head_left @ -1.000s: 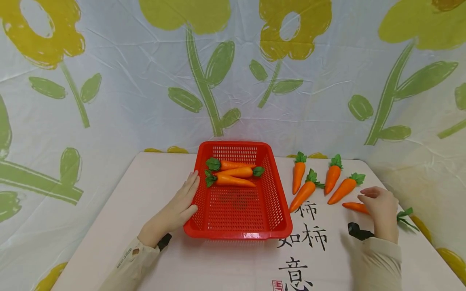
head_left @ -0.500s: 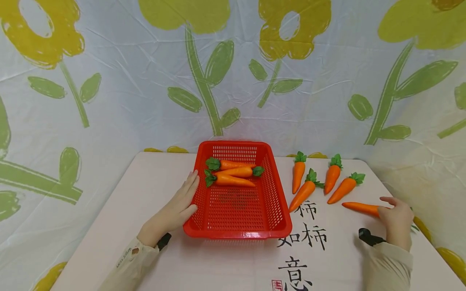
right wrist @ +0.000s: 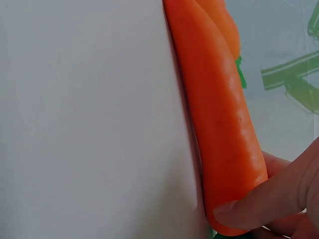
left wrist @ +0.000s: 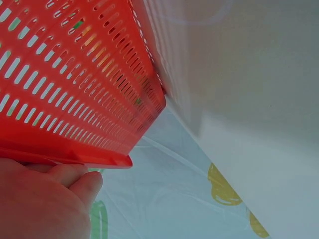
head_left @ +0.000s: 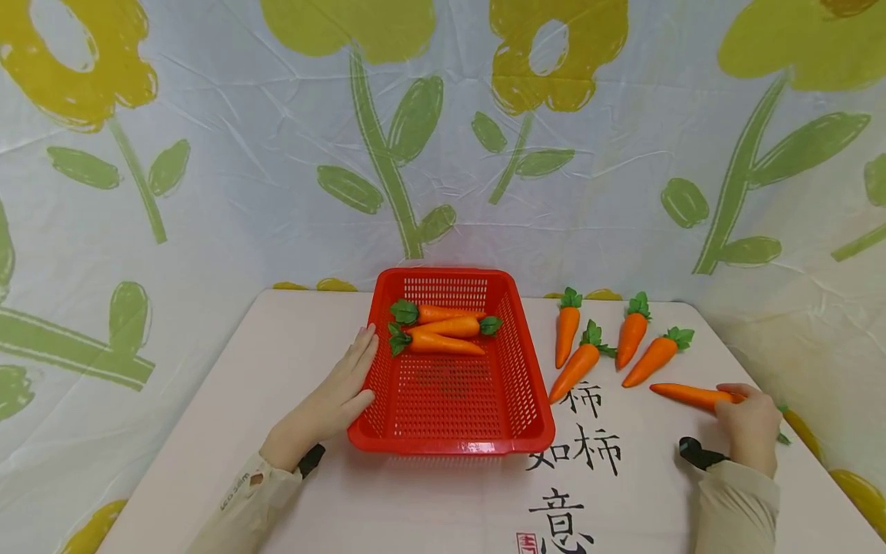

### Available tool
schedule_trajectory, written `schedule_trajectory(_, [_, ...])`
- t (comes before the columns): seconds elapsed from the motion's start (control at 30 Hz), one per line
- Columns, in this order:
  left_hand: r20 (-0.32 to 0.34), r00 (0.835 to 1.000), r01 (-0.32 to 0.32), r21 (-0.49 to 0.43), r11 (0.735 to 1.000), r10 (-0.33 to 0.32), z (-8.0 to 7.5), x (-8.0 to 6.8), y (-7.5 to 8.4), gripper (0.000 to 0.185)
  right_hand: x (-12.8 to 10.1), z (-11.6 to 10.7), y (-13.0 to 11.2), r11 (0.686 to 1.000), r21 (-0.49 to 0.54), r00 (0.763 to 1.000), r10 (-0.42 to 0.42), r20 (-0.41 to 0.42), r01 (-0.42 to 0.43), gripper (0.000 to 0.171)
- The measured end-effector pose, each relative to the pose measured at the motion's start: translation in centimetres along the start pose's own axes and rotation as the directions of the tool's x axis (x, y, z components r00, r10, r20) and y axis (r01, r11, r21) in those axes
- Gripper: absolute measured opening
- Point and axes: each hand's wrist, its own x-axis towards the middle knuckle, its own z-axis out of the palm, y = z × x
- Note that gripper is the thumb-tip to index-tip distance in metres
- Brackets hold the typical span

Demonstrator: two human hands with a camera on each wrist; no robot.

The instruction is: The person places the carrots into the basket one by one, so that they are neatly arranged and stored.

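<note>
A red plastic basket (head_left: 453,446) with slotted walls stands mid-table. Inside it, toward the back, lie 3 orange carrots (head_left: 446,344) with green leaf tops. My left hand (head_left: 339,392) rests with extended fingers against the basket's left rim, also visible in the left wrist view, where the fingers (left wrist: 70,174) touch the rim from outside. Over on the right, my right hand (head_left: 751,427) pinches a carrot (head_left: 688,395) by its thick end. The right wrist view has the thumb (right wrist: 237,214) pressed on that carrot, which lies along the tabletop; its leaves are mostly hidden.
Several more carrots (head_left: 633,338) lie on the table between the basket and my right hand, tips pointing toward me. Black brush characters (head_left: 564,515) mark the pale table cover (head_left: 429,508). A flower-printed curtain (head_left: 277,200) hangs behind the table and along its sides.
My right hand has moved right along the carrot to its thick end, and its fingers have closed on it. The left hand and the basket have stayed put.
</note>
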Motion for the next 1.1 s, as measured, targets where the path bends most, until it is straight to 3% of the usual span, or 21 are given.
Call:
schedule_trajectory(0.43, [-0.005, 1.000, -0.009, -0.006, 1.000, 0.009, 0.1, -0.1, 0.0, 0.073, 0.1, 0.0, -0.1, 1.000, -0.004, 1.000, 0.006, -0.008, -0.006, 0.049])
schedule_trajectory(0.77, [-0.010, 1.000, -0.012, -0.007, 1.000, 0.012, 0.0, -0.1, 0.0, 0.072, -0.1, -0.5, -1.1, 0.997, 0.043, 0.998, 0.056, 0.010, -0.056, 0.051])
schedule_trajectory(0.93, [-0.010, 1.000, -0.007, -0.013, 1.000, 0.006, 0.1, -0.1, 0.0, 0.072, -0.4, -1.1, -2.3, 0.997, 0.059, 0.999, 0.049, 0.024, -0.050, 0.053])
schedule_trajectory(1.1, [0.003, 1.000, -0.002, -0.012, 1.000, 0.002, 0.0, -0.1, 0.0, 0.073, -0.8, -1.4, -3.6, 0.999, 0.042, 1.000, -0.009, 0.023, 0.008, 0.054])
